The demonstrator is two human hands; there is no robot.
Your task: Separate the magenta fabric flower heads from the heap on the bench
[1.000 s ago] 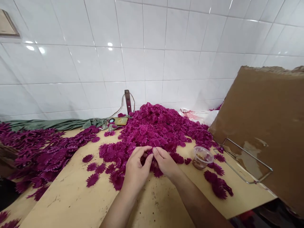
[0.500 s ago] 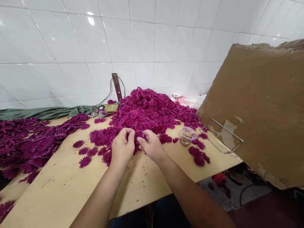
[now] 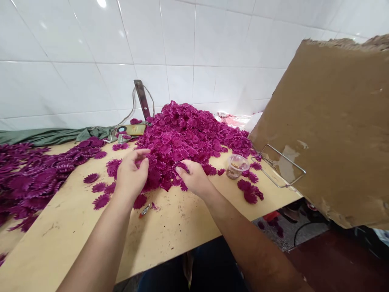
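Near the front of a large heap of magenta flower-shaped pieces point(image 3: 185, 129), my right hand point(image 3: 194, 180) is closed, pinching one magenta flower piece point(image 3: 182, 166) between thumb and fingers. To its left, my left hand point(image 3: 131, 172) is raised at the heap's left edge with thumb and fingers apart, and I see nothing held in it. Several loose flower pieces point(image 3: 101, 201) lie left of that wrist. A small shiny object with a reddish end point(image 3: 145, 211) lies on the tabletop point(image 3: 164, 235) beside my left forearm; its kind is unclear.
Right of the heap stands a clear plastic cup point(image 3: 236, 167) with small brassy bits inside. A bent wire frame point(image 3: 282, 166) rests against a big cardboard sheet point(image 3: 328, 121). At the back left are a phone-like object point(image 3: 133, 129) and green cloth point(image 3: 57, 137). More magenta pieces point(image 3: 36, 178) spread on the left.
My hands, together at the heap's front before, have parted. The left has moved left and opened, while the right keeps a flower piece. The view has shifted slightly.
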